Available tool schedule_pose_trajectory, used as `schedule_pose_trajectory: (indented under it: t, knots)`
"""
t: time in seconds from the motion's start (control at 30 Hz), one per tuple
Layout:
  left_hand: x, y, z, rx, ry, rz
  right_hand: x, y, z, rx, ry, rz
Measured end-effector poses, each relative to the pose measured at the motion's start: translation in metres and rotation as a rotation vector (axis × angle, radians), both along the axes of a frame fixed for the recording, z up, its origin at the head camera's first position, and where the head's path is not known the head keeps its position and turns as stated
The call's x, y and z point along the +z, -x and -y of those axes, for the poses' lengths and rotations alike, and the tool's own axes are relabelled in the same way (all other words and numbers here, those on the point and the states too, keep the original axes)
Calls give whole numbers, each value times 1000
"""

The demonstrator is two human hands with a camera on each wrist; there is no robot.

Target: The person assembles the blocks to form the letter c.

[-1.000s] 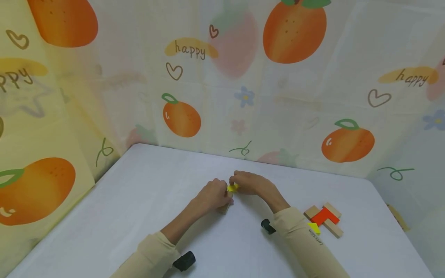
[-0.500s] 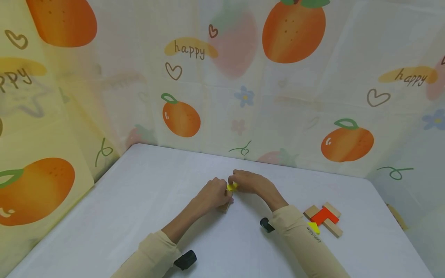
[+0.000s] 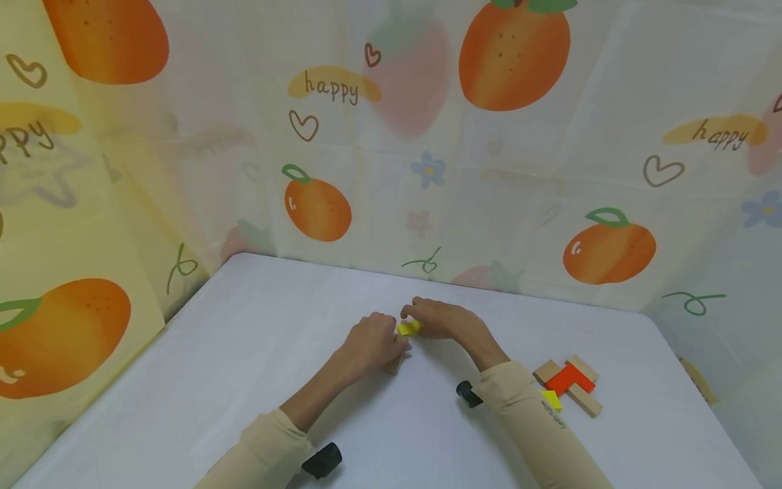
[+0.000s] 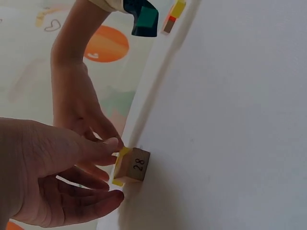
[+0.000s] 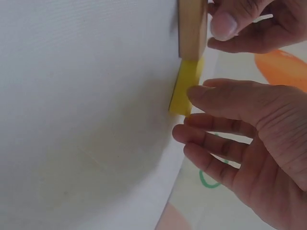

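Observation:
Near the middle of the table, my left hand [image 3: 370, 339] holds a wooden block [image 3: 394, 365] between thumb and fingers. The left wrist view shows the number 28 on the end of this wooden block [image 4: 139, 164]. My right hand [image 3: 440, 318] pinches a yellow block [image 3: 408, 329] at the far end of the wooden one. In the right wrist view, the yellow block [image 5: 184, 88] meets the wooden block's end and sits slightly angled to it. My right thumb lies on its side, and the fingertips behind it are partly hidden.
Right of my right forearm lies a group of blocks: a red piece [image 3: 571, 379], several plain wooden blocks [image 3: 585, 401] and another yellow block [image 3: 552, 399], partly behind the sleeve. The white table [image 3: 293, 292] ends at a fruit-printed curtain [image 3: 379, 204]. Each wrist wears a black camera [image 3: 322, 460].
The yellow block has shifted and turned slightly at the wooden block's end, showing more of its face. Both hands stay in almost the same place.

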State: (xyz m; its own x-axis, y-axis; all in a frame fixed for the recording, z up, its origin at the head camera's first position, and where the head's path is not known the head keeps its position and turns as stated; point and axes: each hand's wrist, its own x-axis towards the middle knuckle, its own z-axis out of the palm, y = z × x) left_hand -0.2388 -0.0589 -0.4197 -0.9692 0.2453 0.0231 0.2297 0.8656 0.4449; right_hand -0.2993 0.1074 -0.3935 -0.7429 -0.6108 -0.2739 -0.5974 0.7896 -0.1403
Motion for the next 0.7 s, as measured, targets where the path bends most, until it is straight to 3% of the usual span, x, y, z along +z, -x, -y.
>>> schedule_pose_trajectory:
  t: [0.17, 0.3, 0.53, 0.7]
  knots:
    - [3, 4, 8, -16, 28, -48, 7, -4, -11, -5, 39, -19]
    - [3, 10, 15, -73, -2, -70, 15, -7, -23, -8, 73, -36]
    - [-1, 28, 29, -339, 7, -96, 30, -16, -53, 8, 136, -125]
    - [0, 42, 37, -529, -17, -99, 40, -25, -77, -23, 175, -154]
